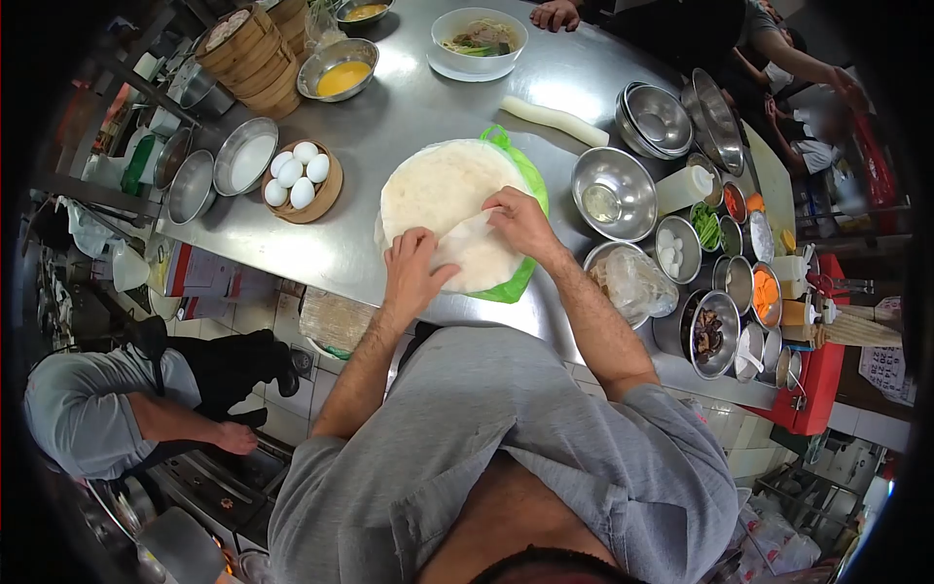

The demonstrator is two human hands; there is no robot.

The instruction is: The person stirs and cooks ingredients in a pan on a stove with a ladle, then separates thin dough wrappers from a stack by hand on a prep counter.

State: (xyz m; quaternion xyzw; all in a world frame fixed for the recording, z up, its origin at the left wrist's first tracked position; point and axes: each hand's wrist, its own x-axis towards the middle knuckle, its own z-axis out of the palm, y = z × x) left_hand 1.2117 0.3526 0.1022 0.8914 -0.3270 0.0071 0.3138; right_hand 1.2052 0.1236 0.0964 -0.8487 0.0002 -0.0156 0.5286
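Note:
A stack of thin round white sheets (438, 185) lies on a green plastic bag (511, 286) on the steel table. The near edge of the top sheet is lifted and folded back. My right hand (520, 224) pinches this raised edge on the right side of the stack. On the left side, my left hand (418, 273) rests on the near-left part of the stack, fingertips at the fold and thumb apart. Whether its fingers grip the sheet is unclear.
A basket of white eggs (331, 195) and metal bowls (251, 156) stand left. A dough roll (555, 121) lies behind. Right are an empty steel bowl (615, 195) and several ingredient bowls. One person (107, 409) stands at left; another's hand (556, 15) rests at the far edge.

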